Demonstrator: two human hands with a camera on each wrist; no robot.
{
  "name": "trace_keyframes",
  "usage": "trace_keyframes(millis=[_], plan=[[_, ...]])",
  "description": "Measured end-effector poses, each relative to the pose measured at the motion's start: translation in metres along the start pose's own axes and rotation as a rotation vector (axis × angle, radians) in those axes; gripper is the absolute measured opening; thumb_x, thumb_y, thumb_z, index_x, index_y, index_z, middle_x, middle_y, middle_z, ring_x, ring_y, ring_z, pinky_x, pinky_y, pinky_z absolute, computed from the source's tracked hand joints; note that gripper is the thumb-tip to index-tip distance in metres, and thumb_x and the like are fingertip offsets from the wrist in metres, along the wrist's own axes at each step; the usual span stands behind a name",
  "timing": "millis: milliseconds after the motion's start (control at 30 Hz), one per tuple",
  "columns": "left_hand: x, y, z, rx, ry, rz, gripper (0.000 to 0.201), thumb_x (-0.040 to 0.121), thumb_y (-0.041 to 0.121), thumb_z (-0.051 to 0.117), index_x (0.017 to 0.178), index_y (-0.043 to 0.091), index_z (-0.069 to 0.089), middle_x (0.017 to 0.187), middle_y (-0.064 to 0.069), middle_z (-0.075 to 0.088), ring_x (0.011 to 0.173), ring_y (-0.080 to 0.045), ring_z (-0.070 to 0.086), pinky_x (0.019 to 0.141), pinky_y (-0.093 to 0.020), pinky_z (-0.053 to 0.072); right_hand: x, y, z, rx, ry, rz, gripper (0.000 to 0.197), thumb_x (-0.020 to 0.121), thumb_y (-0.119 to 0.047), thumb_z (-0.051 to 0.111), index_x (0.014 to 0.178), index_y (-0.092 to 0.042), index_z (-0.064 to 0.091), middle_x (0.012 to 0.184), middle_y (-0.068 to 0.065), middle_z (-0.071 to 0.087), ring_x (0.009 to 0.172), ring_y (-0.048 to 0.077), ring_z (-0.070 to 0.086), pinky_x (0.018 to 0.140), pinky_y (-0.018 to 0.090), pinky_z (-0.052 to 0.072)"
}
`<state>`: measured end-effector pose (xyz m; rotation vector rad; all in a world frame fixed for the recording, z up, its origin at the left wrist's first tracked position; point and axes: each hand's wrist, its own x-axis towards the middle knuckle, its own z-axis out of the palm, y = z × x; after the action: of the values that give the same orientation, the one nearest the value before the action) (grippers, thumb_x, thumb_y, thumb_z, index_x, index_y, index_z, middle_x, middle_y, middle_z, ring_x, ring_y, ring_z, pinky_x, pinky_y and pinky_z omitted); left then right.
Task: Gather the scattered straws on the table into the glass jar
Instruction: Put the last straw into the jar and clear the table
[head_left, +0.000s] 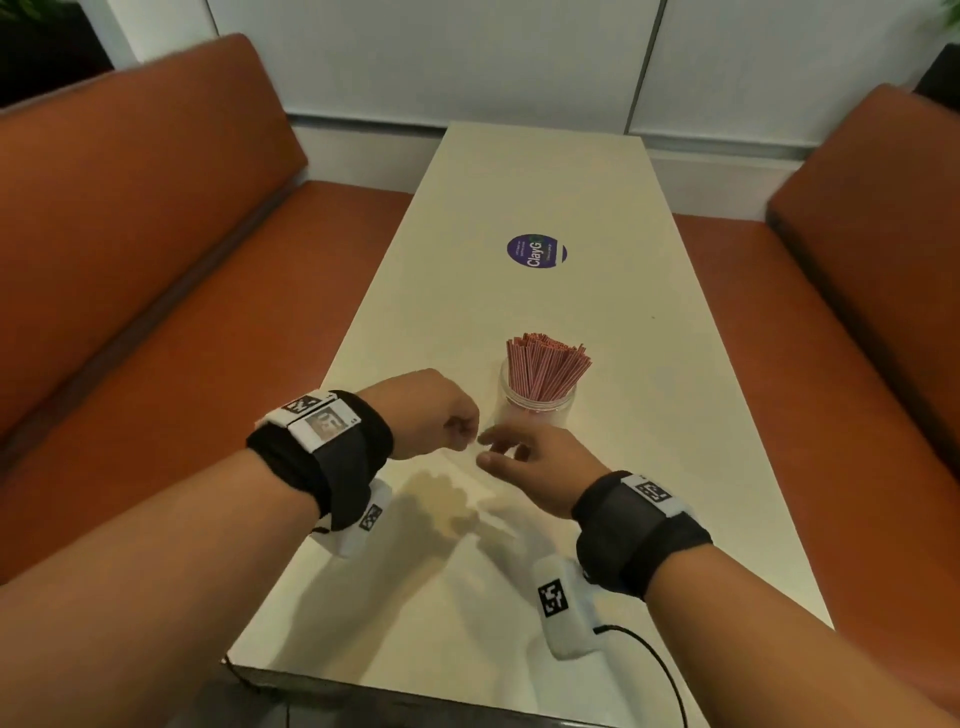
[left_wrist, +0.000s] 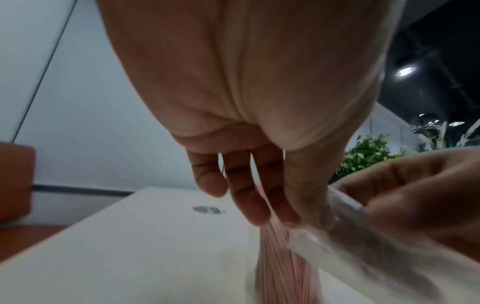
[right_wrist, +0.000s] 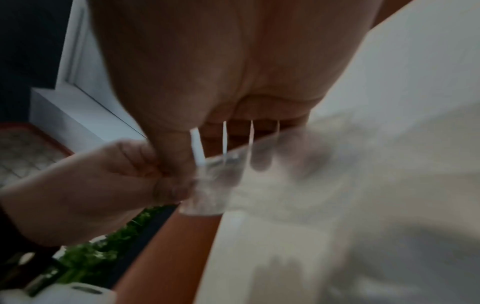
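The straws (head_left: 545, 366) stand bunched in the glass jar (head_left: 536, 410), and I see none loose on the tabletop (head_left: 519, 182), so the gathering looks done. My left hand (head_left: 434, 413) and right hand (head_left: 540, 462) pinch a clear plastic wrapper (left_wrist: 345, 207) between their fingers, just before the jar. A round purple sticker (head_left: 536, 250) lies farther along; orange benches (head_left: 130, 234) flank the tabletop.

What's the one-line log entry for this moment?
straws: in glass jar | left hand, right hand: both pinching clear plastic bag
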<state>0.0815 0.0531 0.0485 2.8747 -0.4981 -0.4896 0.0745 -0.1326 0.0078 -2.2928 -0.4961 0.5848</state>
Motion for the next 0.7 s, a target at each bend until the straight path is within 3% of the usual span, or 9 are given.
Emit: trace_keyframes(millis=[67, 133, 200, 333, 433, 500, 567, 633, 700], plan=[[-0.018, -0.002, -0.015, -0.060, 0.107, -0.043, 0.022, 0.091, 0.032, 0.060, 0.111, 0.026, 0.064, 0.095, 0.011, 0.063, 0.089, -0.010, 0.057, 0.070, -0.021, 0.039, 0.006, -0.021, 0.008, 0.174, -0.023, -0.029, 0.018, 0.093, -0.022, 0.058, 0.107, -0.017, 0.067, 0.086, -0.008, 0.064, 0.066, 0.004, 0.054, 0.062, 0.011, 0.043], [-0.041, -0.012, -0.017, -0.328, 0.239, -0.211, 0.033, 0.085, 0.048, 0.063, 0.111, 0.027, 0.059, 0.094, 0.012, 0.063, 0.089, -0.010, 0.060, 0.068, -0.021, 0.043, 0.010, -0.035, 0.017, 0.496, -0.030, 0.031, 0.005, 0.092, -0.009, 0.059, 0.094, -0.013, 0.062, 0.077, 0.001, 0.065, 0.058, 0.014, 0.055, 0.056, 0.023, 0.048], [-0.064, -0.019, -0.008, -0.558, 0.184, -0.344, 0.043, 0.078, 0.060, 0.064, 0.101, 0.024, 0.060, 0.089, 0.008, 0.068, 0.084, -0.009, 0.064, 0.068, -0.024, 0.050, 0.013, -0.048, 0.027, 0.801, -0.030, 0.074, 0.013, 0.090, -0.001, 0.058, 0.084, -0.011, 0.053, 0.073, 0.008, 0.064, 0.055, 0.020, 0.056, 0.055, 0.031, 0.048], [-0.094, -0.031, 0.039, -0.843, -0.013, -0.331, 0.012, 0.089, 0.027, 0.065, 0.089, 0.015, 0.067, 0.079, 0.001, 0.074, 0.075, -0.014, 0.068, 0.062, -0.023, 0.050, 0.019, -0.067, 0.047, 0.933, -0.063, 0.089, 0.022, 0.089, -0.004, 0.062, 0.075, -0.014, 0.047, 0.074, 0.006, 0.068, 0.059, 0.021, 0.059, 0.058, 0.032, 0.048], [-0.109, -0.052, 0.061, -0.956, -0.047, -0.429, 0.007, 0.092, 0.015, 0.061, 0.088, 0.012, 0.066, 0.075, -0.002, 0.072, 0.072, -0.017, 0.065, 0.060, -0.026, 0.048, 0.029, -0.063, 0.062, 0.734, -0.005, 0.163, 0.021, 0.087, -0.014, 0.067, 0.077, -0.013, 0.049, 0.082, 0.007, 0.069, 0.062, 0.020, 0.058, 0.060, 0.030, 0.044], [-0.114, -0.063, 0.071, -0.994, -0.090, -0.518, 0.007, 0.092, 0.012, 0.061, 0.087, 0.009, 0.065, 0.073, -0.004, 0.069, 0.062, -0.014, 0.062, 0.055, -0.025, 0.045, 0.035, -0.056, 0.067, 0.439, 0.130, 0.168, 0.023, 0.084, -0.025, 0.070, 0.084, -0.013, 0.050, 0.082, 0.002, 0.062, 0.063, 0.015, 0.054, 0.060, 0.027, 0.043], [-0.116, -0.070, 0.080, -1.011, -0.130, -0.582, 0.009, 0.091, 0.011, 0.061, 0.083, 0.007, 0.064, 0.075, -0.009, 0.067, 0.056, -0.014, 0.059, 0.053, -0.025, 0.046, 0.036, -0.053, 0.071, 0.035, 0.214, 0.010, 0.024, 0.084, -0.031, 0.068, 0.095, -0.014, 0.055, 0.090, -0.002, 0.058, 0.075, 0.014, 0.053, 0.068, 0.027, 0.043], [-0.115, -0.071, 0.089, -1.086, -0.138, -0.643, 0.013, 0.091, 0.009, 0.062, 0.079, 0.006, 0.061, 0.076, -0.013, 0.066, 0.058, -0.020, 0.059, 0.056, -0.028, 0.051, 0.037, -0.055, 0.079, -0.283, 0.054, -0.232, 0.029, 0.088, -0.033, 0.061, 0.114, -0.021, 0.060, 0.117, -0.002, 0.060, 0.102, 0.017, 0.055, 0.091, 0.032, 0.045], [-0.114, -0.069, 0.092, -1.223, -0.145, -0.699, 0.014, 0.091, 0.009, 0.062, 0.078, 0.006, 0.057, 0.078, -0.018, 0.067, 0.058, -0.025, 0.061, 0.059, -0.033, 0.055, 0.042, -0.056, 0.090, -0.522, -0.168, -0.331, 0.042, 0.091, -0.038, 0.053, 0.132, -0.029, 0.052, 0.140, -0.005, 0.051, 0.126, 0.019, 0.046, 0.105, 0.038, 0.038]])
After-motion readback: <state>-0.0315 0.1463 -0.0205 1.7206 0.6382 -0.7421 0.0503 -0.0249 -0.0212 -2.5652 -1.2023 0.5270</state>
